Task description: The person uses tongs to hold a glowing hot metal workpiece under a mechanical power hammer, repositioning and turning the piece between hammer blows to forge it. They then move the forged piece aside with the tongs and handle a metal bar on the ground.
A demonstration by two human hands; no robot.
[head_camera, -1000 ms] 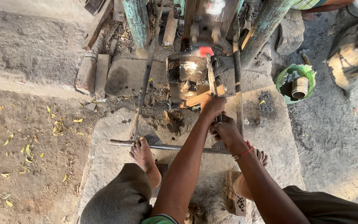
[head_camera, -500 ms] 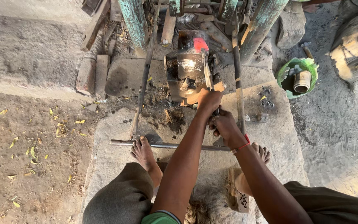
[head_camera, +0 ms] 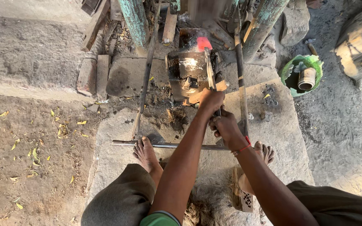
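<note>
From where I watch, a thin steel rod (head_camera: 168, 145) lies crosswise on the stone slab (head_camera: 118, 138), pinned under the bare left foot (head_camera: 146, 151). Further right, my left hand (head_camera: 211, 100) and right hand (head_camera: 224, 125) sit one behind the other, fingers wrapped tight round the long tongs (head_camera: 210, 71). The tongs run lengthwise away from me, nose pointing up-frame to the glowing red workpiece (head_camera: 203, 43), which rests at the far end of the rusty anvil block (head_camera: 188, 75). I judge the metal hot and positioned, with shaping unfinished.
</note>
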